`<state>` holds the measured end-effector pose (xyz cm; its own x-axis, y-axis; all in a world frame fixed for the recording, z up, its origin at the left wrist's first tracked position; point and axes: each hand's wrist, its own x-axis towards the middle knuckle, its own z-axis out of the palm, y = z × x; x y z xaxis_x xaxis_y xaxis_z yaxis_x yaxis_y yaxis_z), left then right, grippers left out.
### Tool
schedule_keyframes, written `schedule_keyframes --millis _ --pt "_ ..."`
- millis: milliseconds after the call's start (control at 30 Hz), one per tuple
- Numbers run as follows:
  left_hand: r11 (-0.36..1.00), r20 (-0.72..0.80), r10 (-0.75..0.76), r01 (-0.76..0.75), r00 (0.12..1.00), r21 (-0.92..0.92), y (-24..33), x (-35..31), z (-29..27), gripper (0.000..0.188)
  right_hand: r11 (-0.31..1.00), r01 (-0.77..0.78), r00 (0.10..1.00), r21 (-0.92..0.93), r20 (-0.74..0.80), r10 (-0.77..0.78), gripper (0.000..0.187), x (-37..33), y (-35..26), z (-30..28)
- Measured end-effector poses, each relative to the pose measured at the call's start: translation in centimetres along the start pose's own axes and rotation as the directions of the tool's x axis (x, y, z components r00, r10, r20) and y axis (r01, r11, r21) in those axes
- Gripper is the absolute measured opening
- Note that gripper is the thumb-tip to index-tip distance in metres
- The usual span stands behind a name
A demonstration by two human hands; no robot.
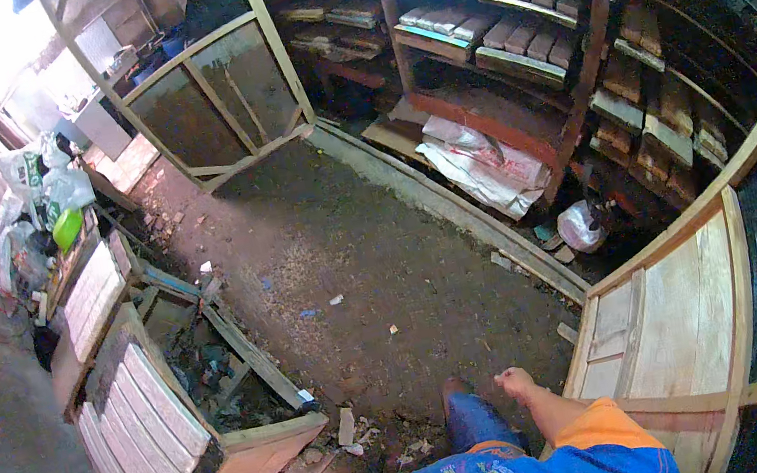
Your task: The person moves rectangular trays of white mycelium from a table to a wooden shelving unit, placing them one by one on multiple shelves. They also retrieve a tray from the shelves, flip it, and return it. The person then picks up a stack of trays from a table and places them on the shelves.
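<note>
Rough workshop or drying shed, likely small brick or block making yard. Wooden shelving racks [522,18] lining right wall, rows of pale rectangular blocks [520,34] sitting on them. Low wooden crate [236,464] at left holding more pale slabs [144,430] laid side by side. Bare dirt floor [353,261] showing debris and chips. Timber-framed mesh panel [218,103] leaning at doorway. Plastic bags [37,195] piling near entrance.
</note>
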<state>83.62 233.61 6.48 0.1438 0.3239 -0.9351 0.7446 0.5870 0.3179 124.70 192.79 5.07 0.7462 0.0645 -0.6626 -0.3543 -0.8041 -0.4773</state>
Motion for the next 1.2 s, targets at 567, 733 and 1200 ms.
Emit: schedule_keyframes --millis 567,733,1200 --pt "0.837 0.056 0.326 -0.315 0.944 0.448 26.3 0.3 14.8 0.036 0.845 -0.196 0.978 0.497 0.032 0.208 0.024 3.5 -7.6 -19.5" --pt "0.769 0.056 0.208 -0.199 0.976 0.608 31.5 3.2 17.0 0.035 0.658 0.015 0.980 0.753 -0.141 0.138 0.017 4.2 -13.5 -28.0" --pt "0.923 0.267 0.289 -0.342 0.919 0.180 61.0 10.1 30.8 0.044 0.104 0.737 0.675 0.668 -0.736 -0.054 0.053 0.2 -38.4 -60.0"
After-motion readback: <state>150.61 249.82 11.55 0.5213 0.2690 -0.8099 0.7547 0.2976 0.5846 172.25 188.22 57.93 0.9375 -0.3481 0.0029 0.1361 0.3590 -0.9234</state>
